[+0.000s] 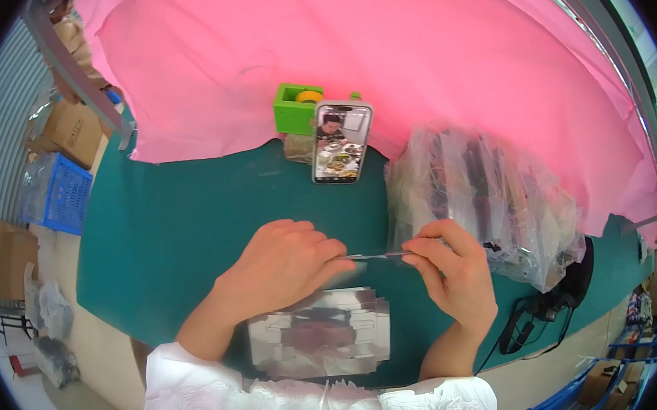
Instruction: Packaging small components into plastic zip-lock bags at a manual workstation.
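Between my two hands a thin, flat, silvery piece is stretched out, seen nearly edge-on; its exact kind is too small to tell. My left hand pinches one end with thumb and fingers. At the other end my right hand grips it between thumb and fingertips. Below them, close to my body, lies a loose pile of shiny grey-silver flat sheets, partly behind my left forearm. Right of centre, just beyond my right hand, stands a bundle of clear plastic bags with dark and grey flat items inside.
A phone showing a video leans against a green tape dispenser on the green table. Pink cloth hangs behind. A black strapped device lies at the right edge. Blue crates and cardboard boxes stand on the floor.
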Motion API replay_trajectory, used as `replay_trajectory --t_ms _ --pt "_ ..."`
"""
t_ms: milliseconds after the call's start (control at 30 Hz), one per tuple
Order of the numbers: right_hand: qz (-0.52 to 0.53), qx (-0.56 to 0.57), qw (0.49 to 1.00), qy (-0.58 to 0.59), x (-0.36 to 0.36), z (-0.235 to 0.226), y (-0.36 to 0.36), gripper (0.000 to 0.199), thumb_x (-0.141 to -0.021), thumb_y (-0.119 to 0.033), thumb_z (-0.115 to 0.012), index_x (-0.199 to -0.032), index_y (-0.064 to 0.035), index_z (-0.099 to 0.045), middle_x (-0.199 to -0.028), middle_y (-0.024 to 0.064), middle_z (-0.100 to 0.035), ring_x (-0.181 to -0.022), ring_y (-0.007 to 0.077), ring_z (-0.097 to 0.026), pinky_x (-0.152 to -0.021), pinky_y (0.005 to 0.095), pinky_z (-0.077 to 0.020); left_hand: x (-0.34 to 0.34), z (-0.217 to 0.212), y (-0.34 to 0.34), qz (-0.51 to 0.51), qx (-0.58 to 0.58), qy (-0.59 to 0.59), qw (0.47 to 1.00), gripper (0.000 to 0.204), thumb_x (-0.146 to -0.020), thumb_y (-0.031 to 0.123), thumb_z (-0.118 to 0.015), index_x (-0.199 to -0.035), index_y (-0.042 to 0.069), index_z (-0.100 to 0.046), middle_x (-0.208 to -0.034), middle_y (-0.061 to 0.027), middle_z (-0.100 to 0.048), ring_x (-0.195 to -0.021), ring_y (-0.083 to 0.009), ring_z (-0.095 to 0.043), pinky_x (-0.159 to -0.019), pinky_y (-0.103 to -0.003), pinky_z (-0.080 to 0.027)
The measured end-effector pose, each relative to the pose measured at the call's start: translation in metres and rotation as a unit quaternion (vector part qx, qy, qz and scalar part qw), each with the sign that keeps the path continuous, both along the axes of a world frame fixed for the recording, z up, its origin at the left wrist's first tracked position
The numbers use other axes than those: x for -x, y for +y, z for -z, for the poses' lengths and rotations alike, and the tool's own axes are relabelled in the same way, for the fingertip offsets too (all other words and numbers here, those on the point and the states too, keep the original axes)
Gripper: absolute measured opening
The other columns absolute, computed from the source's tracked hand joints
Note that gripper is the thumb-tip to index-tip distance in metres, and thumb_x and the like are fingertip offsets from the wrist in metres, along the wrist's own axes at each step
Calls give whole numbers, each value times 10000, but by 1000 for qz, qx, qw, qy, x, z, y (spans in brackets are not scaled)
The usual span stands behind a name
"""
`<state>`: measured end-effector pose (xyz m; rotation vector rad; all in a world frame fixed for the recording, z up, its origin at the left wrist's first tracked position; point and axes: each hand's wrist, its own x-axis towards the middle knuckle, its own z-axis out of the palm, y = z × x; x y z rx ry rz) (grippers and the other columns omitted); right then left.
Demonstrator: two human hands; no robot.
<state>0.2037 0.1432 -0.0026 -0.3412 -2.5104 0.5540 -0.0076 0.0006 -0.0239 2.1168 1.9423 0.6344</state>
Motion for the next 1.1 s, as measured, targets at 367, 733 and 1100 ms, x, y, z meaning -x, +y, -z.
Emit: replay_trajectory --t_ms 367,733,1100 --pt "-2 0 1000 -6 1 2 0 155 -772 -65 -762 -906 -33 -690 -882 81 -600 -700 240 -603 -595 333 -482 0 4 -1 -6 -37 -21 999 322 -894 360 -665 -1043 77 -700 -716 -48 -644 -717 -249 -613 -671 -377 -486" --pt "23 -1 1000 -5 -6 -3 4 144 -773 -56 -762 -904 -30 -706 -879 81 -602 -688 228 -600 -591 317 -480 6 -1 0 -5 -36 -56 998 228 -918 308 -635 -924 97 -721 -732 -54 -656 -727 -256 -623 -655 -378 -482" --pt "40 -7 999 2 -18 -4 10 128 -780 -58 -756 -892 -28 -704 -862 75 -602 -679 220 -591 -589 307 -472 8 -2 -2 17 -36 -58 998 226 -927 291 -623 -990 94 -713 -757 -62 -665 -733 -258 -618 -680 -385 -484"
